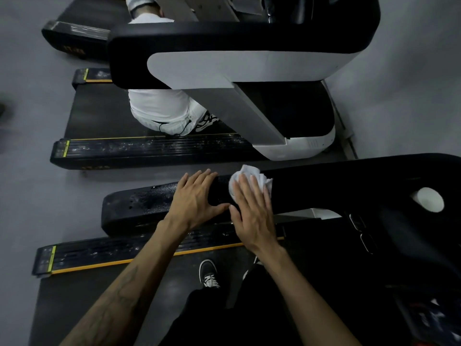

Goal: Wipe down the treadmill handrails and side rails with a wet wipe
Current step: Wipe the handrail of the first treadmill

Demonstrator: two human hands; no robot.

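Left hand [197,198] flat on handrail [139,206], right hand [252,211] just right of it, pressing wipe [249,177] onto same rail. Side rail [119,253] below both hands. Second treadmill [154,151] beyond them, person crouched [159,108] on it.

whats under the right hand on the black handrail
A crumpled white wipe, pressed flat against the handrail by the right hand. Its far edge sticks out past the fingertips; the part beneath the palm is covered.
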